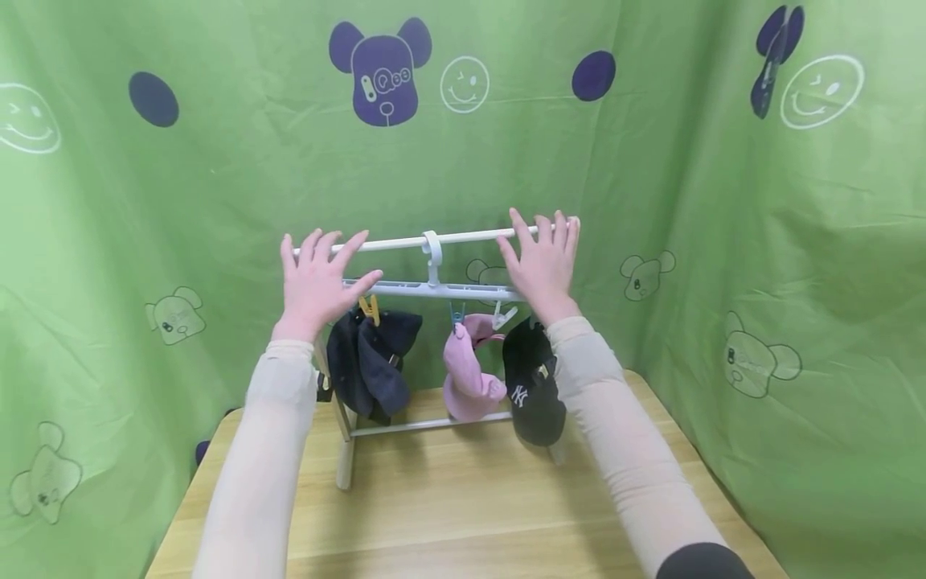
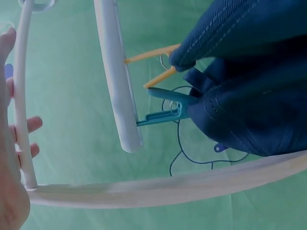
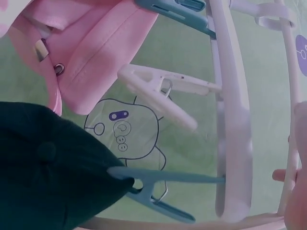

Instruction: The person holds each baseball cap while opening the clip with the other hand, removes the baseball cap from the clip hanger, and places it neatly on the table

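My left hand (image 1: 314, 281) rests on the left end of a white rack's top rod (image 1: 394, 244), fingers spread and laid over it. At the rod's right end lies my right hand (image 1: 542, 265), its fingers also straight and apart. Between them a pale clip hanger (image 1: 405, 288) hangs by its hook (image 1: 432, 249). A navy cap (image 1: 365, 370) is clipped on the left by a yellow clothespin (image 2: 153, 52) and a teal clothespin (image 2: 165, 115). A pink cap (image 1: 465, 374) and a black cap (image 1: 534, 394) hang to the right. One white clothespin (image 3: 148, 88) holds nothing.
The rack stands on a wooden table (image 1: 434, 515), with a lower crossbar (image 1: 419, 425) and a left foot (image 1: 345, 466). Green printed curtains (image 1: 217, 201) surround the table at the back and both sides.
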Motion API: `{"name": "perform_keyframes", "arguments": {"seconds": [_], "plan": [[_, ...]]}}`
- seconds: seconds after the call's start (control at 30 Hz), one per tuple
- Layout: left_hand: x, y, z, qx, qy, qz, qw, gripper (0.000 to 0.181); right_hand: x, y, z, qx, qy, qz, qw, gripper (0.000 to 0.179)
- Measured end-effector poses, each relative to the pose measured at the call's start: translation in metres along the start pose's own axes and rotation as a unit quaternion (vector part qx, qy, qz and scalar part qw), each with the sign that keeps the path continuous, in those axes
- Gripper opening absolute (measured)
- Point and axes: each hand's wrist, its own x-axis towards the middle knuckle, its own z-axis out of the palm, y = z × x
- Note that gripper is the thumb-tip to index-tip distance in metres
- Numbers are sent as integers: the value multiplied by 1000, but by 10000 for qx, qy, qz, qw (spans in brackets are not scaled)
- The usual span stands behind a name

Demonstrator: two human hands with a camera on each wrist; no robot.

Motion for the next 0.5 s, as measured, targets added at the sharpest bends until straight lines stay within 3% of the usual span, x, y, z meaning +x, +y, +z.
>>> {"name": "perform_keyframes", "arguments": {"seconds": [0.33,0.5], "plan": [[-9,2,-1,-19,-137,-121,9998,77,-6,9,-8,-1,-279,-414,9988,63],[-15,1,2,-89,21,-101,9999,77,-9,12,-9,57,-297,-504,9983,64]]}}
